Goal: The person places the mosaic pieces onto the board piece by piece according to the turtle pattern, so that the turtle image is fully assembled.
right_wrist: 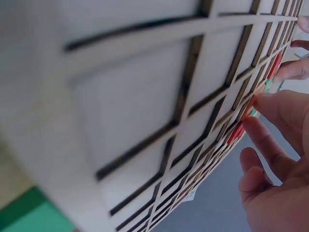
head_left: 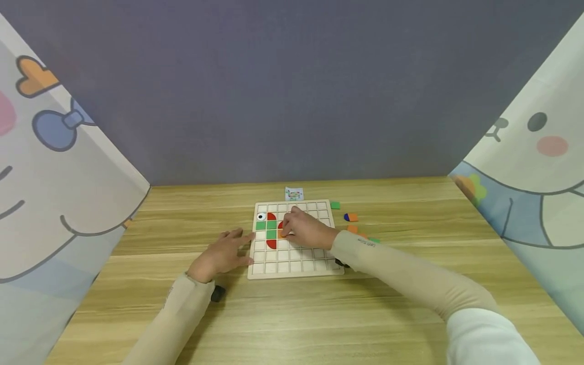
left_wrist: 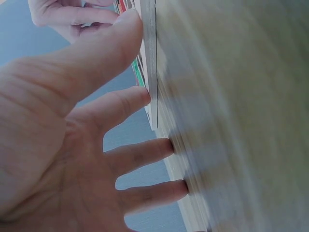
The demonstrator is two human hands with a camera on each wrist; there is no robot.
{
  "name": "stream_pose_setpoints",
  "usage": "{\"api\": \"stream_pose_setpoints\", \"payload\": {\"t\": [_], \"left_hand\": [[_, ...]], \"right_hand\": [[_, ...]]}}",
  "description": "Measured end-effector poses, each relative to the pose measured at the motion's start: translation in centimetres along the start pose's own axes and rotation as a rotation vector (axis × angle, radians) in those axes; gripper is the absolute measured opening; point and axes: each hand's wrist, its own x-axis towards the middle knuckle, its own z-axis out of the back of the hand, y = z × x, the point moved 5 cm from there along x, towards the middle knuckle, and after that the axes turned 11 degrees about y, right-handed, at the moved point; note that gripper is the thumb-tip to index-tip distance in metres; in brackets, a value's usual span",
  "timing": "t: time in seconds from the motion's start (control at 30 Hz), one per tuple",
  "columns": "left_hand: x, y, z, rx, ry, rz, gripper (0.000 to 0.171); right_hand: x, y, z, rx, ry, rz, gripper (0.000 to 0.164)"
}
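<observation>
A wooden grid board (head_left: 295, 276) lies on the table, partly filled at its left with a white eye tile (head_left: 261, 216), green square tiles (head_left: 271, 234) and red rounded tiles (head_left: 271, 244). My right hand (head_left: 309, 229) reaches over the board. Its thumb and index finger pinch an orange tile (head_left: 280, 233) at a grid cell beside the green ones; the fingers partly cover that tile. Spread at the board's left edge, my left hand (head_left: 222, 254) touches the rim with its thumb and index fingertip. In the left wrist view its other fingertips rest on the table.
Behind the board lies a small picture card (head_left: 294, 193). Loose tiles lie to its right: a green one (head_left: 335, 205), a blue-and-orange one (head_left: 351, 217), an orange one (head_left: 352, 229) and more, partly behind the right forearm. A grey panel (head_left: 296, 101) rises behind the table.
</observation>
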Motion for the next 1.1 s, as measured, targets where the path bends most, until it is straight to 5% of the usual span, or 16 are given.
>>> {"api": "stream_pose_setpoints", "payload": {"t": [0.27, 0.57, 0.9, 1.1], "left_hand": [[-0.1, 0.1, 0.0, 0.005, -0.004, -0.012, 0.069], [-0.1, 0.1, 0.1, 0.012, 0.002, -0.002, 0.070], [0.0, 0.2, 0.1, 0.008, 0.003, -0.006, 0.069], [0.0, 0.2, 0.0, 0.005, 0.004, -0.004, 0.069]], "right_hand": [[-2.9, -2.5, 2.6, 0.060, -0.091, -0.049, 0.014], [-7.7, -9.3, 4.7, 0.111, -0.130, -0.277, 0.016], [-11.9, -11.1, 3.9, 0.070, -0.121, -0.241, 0.017], [-13.1, -11.9, 3.3, 0.067, -0.120, -0.291, 0.014]]}}
